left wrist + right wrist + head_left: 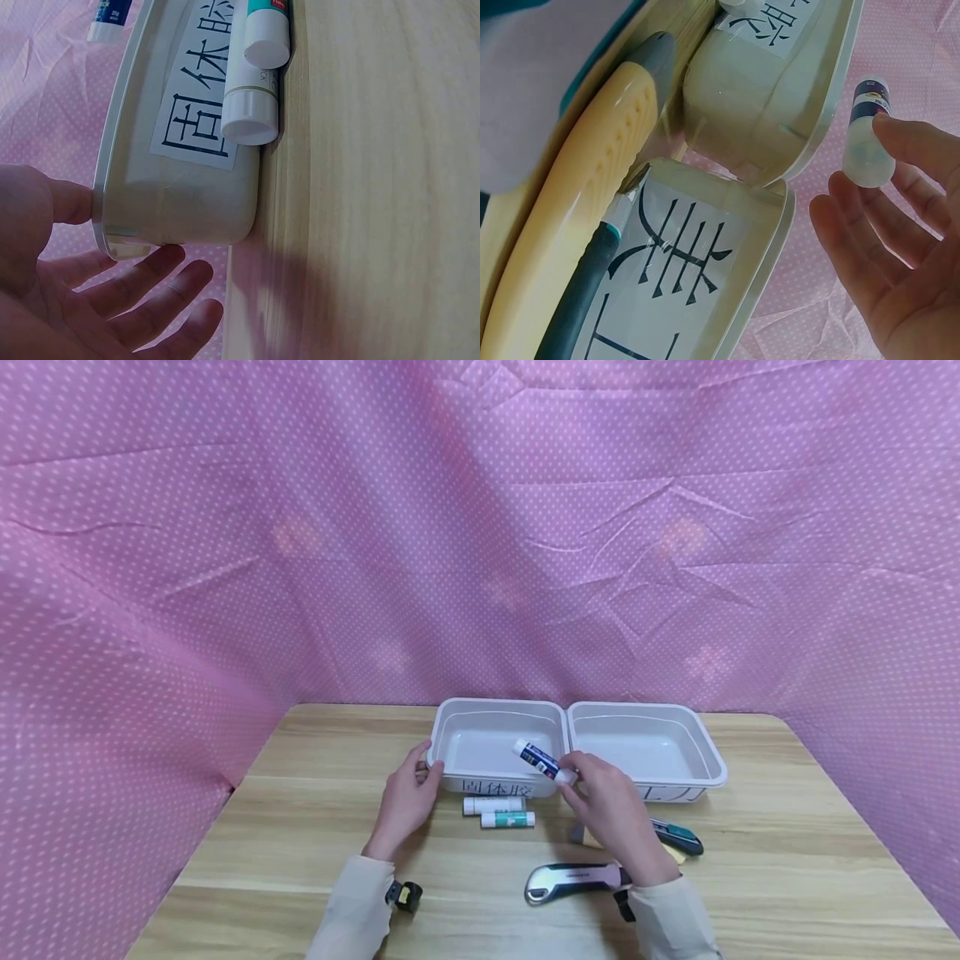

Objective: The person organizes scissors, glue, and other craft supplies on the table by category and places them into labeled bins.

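Note:
My right hand (pixel 611 797) pinches a dark blue glue stick (pixel 538 757) by its whitish end, over the right side of the left white bin (pixel 405 783). In the right wrist view, the thumb and fingertips hold the glue stick (pixel 868 142) tilted. My left hand (pixel 408 797) grips the left front corner of that bin, its thumb at the rim and fingers around the end wall, as the left wrist view shows. Two more glue sticks lie before the bin: a white one (pixel 483 806) and a green-and-white one (pixel 508 819).
A second white bin (pixel 708 781) with a paper label adjoins on the right. Under the right forearm lie a dark green utility knife (pixel 678 837) and a yellow-handled cutter (pixel 585 195). A silver-and-black cutter (pixel 573 878) lies nearer on the wooden table (pixel 285 843). Pink dotted cloth (pixel 480 568) hangs behind.

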Demonstrator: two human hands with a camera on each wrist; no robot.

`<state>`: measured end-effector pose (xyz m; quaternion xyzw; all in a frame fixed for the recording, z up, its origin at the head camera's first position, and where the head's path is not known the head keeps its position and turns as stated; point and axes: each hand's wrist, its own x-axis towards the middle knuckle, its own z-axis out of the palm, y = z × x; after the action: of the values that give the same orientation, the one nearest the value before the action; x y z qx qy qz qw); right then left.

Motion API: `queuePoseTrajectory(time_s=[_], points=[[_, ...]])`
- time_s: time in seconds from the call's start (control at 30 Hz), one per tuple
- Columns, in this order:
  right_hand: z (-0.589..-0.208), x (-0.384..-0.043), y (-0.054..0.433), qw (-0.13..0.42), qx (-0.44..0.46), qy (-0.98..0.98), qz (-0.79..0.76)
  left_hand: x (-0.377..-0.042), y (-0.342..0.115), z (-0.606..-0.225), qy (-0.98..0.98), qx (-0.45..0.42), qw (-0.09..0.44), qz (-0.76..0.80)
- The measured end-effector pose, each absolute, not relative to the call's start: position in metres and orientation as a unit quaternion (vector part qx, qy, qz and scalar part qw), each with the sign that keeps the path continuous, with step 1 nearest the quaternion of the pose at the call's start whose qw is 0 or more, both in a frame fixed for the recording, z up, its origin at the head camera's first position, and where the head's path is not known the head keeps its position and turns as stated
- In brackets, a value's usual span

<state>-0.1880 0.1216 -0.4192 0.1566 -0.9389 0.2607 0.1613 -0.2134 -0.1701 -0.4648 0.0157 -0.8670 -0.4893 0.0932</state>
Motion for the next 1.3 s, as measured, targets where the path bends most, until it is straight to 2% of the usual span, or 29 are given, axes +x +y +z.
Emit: queuePoseTrajectory(time_s=[1.3], points=[[-0.429, -0.193, 0.116, 0.186, 0.133, -0.942, 0.247, -0.214, -0.17, -0.462, -0.867, 0.011, 0.094, -0.488]])
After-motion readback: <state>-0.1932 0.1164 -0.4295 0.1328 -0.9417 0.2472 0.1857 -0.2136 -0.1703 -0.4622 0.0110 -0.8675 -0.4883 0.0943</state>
